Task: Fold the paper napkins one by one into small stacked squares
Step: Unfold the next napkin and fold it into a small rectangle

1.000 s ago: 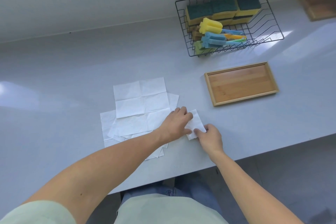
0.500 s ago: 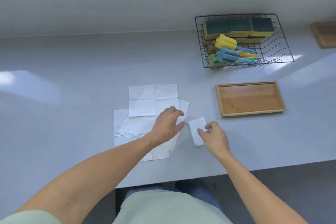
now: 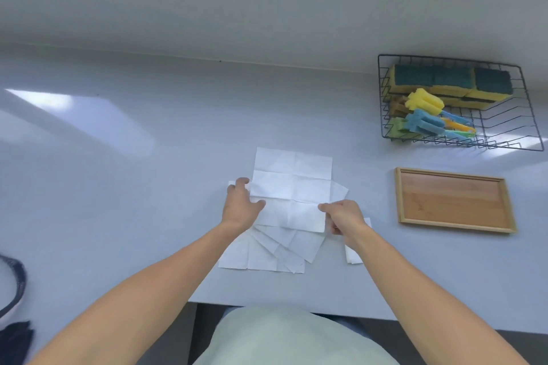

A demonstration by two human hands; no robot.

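Observation:
A loose pile of white paper napkins [image 3: 275, 249] lies spread on the pale counter. The top napkin [image 3: 292, 187] is unfolded flat, creased into a grid. My left hand [image 3: 240, 204] pinches its left edge between thumb and fingers. My right hand [image 3: 342, 216] pinches its right edge. A small folded napkin square [image 3: 354, 255] rests on the counter just right of the pile, partly hidden under my right wrist.
A shallow wooden tray [image 3: 453, 200] sits to the right of the pile. Behind it a black wire basket [image 3: 504, 124] holds sponges and sponge brushes. The counter's front edge runs close to my body. A dark object [image 3: 13, 290] shows at the far left.
My right hand let go of the folded square and moved left to the top napkin. My left hand shifted to that napkin's left edge. The camera tilted, so the scene sits lower.

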